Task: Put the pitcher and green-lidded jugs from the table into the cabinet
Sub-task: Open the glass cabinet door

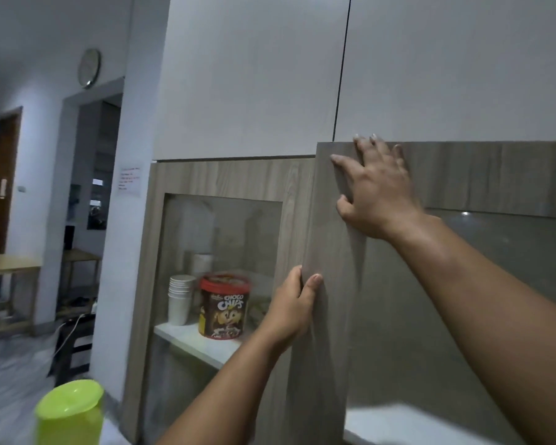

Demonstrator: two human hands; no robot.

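Green lid (69,400) at bottom left, nearest the lens: a lime-green top on one jug, only the top showing, body cut off by the frame edge. It stands apart from both hands, left of and below the cabinet.

Left hand (294,308) at centre: fingers curled round the left edge of the right cabinet door (328,284), thumb flat on the front face, remaining fingers hidden behind the edge. Grip closed on the wood.

Right hand (374,191) higher and further right: palm pressed flat on the same door's upper wood frame, fingers spread and extended, fingertips reaching the door's top edge. Holds nothing; slightly blurred.

Door is wood-grain with a smoked glass panel; its left edge stands nearer the camera than the left cabinet door (219,178), so it sits ajar.

Through the left door's glass, on a white shelf (193,343): a stack of white paper cups (179,298), and just right of it a red-lidded Choco Chips tub (223,306).

Far left: a round wall clock (89,68), a dark doorway, a light wooden table (7,263).
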